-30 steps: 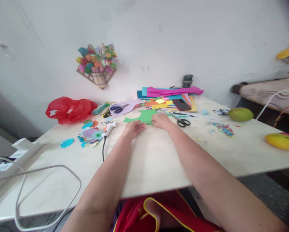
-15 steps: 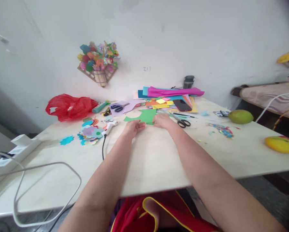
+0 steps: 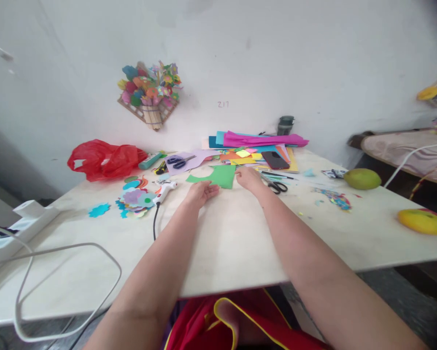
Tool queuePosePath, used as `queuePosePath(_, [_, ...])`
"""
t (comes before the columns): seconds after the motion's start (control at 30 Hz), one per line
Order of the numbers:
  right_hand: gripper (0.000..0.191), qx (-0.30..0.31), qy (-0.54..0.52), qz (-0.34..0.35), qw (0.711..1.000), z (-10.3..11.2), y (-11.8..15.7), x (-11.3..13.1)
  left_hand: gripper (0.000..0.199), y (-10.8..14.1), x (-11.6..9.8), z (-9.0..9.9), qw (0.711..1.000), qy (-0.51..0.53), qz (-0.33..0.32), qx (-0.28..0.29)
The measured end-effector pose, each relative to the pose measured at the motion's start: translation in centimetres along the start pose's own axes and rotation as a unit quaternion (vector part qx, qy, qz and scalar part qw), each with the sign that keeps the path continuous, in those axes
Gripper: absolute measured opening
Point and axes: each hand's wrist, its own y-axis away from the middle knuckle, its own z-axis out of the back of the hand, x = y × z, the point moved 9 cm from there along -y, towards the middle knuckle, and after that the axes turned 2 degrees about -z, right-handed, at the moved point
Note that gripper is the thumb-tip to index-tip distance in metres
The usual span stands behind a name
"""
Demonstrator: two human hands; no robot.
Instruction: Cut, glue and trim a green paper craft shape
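A green sheet with a curved cut-out in its left part lies on the table. My left hand rests palm-up at its lower left edge, fingers loosely apart and nothing seen in them. Just beyond the sheet's right edge is my right hand, its fingers curled together; whether they hold anything is too small to tell. Black-handled scissors lie right of it. A white glue gun lies left of my left hand, near a pile of coloured paper flowers.
Dark blue scissors lie on a purple sheet. Behind my right hand are a phone and coloured sheets. A red bag and white power strip are left; a green fruit and yellow fruit are right.
My right hand has moved slightly right, off the green sheet's edge, and more of that sheet shows. My left hand has hardly moved.
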Motion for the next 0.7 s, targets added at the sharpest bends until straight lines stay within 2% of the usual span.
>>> queuePosePath(0.03, [0.021, 0.013, -0.079, -0.063, 0.995, -0.3, -0.2, -1.3, 0.018, -0.1, 0.1, 0.2, 1.000, 0.008, 0.007, -0.014])
queuePosePath(0.07, [0.020, 0.039, -0.163, -0.126, 0.978, -1.0, -0.2, -2.3, 0.020, -0.1, 0.2, 0.3, 0.999, 0.012, 0.011, -0.028])
queuePosePath(0.13, [0.017, 0.098, -0.310, -0.233, 0.917, -2.8, 0.3, -3.5, 0.022, 0.0, -0.2, 0.5, 0.999, -0.009, -0.011, -0.042])
queuePosePath(0.2, [0.017, 0.126, -0.400, -0.288, 0.861, -3.8, 0.9, -3.6, 0.023, 0.2, -1.6, 0.5, 0.991, -0.101, -0.077, -0.048])
queuePosePath(0.23, [0.017, 0.132, -0.424, -0.298, 0.845, -4.0, 1.1, -3.4, 0.023, 0.4, -2.4, 0.4, 0.975, -0.182, -0.115, -0.054])
queuePosePath(0.27, [0.017, 0.136, -0.439, -0.304, 0.835, -4.1, 1.2, -3.3, 0.024, 0.6, -3.1, 0.2, 0.947, -0.280, -0.145, -0.063])
queuePosePath(0.3, [0.017, 0.141, -0.448, -0.307, 0.828, -4.2, 1.4, -3.1, 0.025, 0.8, -3.6, 0.0, 0.905, -0.385, -0.162, -0.076])
queuePosePath(0.37, [0.015, 0.153, -0.460, -0.310, 0.818, -4.4, 1.5, -2.8, 0.025, 1.1, -4.0, -0.4, 0.805, -0.563, -0.166, -0.090])
queuePosePath(0.4, [0.013, 0.157, -0.466, -0.311, 0.813, -4.6, 1.6, -2.7, 0.025, 1.2, -4.0, -0.7, 0.763, -0.619, -0.164, -0.089])
queuePosePath(0.43, [0.012, 0.157, -0.476, -0.311, 0.807, -4.7, 1.6, -2.6, 0.025, 1.3, -3.9, -0.9, 0.736, -0.652, -0.161, -0.085])
queuePosePath(0.47, [0.010, 0.156, -0.489, -0.311, 0.800, -4.8, 1.6, -2.5, 0.024, 1.4, -3.9, -1.1, 0.724, -0.666, -0.161, -0.080])
queuePosePath(0.53, [0.008, 0.147, -0.513, -0.311, 0.787, -5.0, 1.7, -2.2, 0.019, 1.7, -3.9, -1.4, 0.735, -0.651, -0.172, -0.083])
queuePosePath(0.6, [0.006, 0.141, -0.530, -0.309, 0.777, -5.2, 1.8, -1.9, 0.013, 1.9, -4.1, -1.2, 0.775, -0.595, -0.188, -0.100])
queuePosePath(0.7, [0.011, 0.142, -0.538, -0.304, 0.773, -5.8, 1.9, -1.3, 0.018, 2.1, -4.1, -0.4, 0.839, -0.492, -0.191, -0.128])
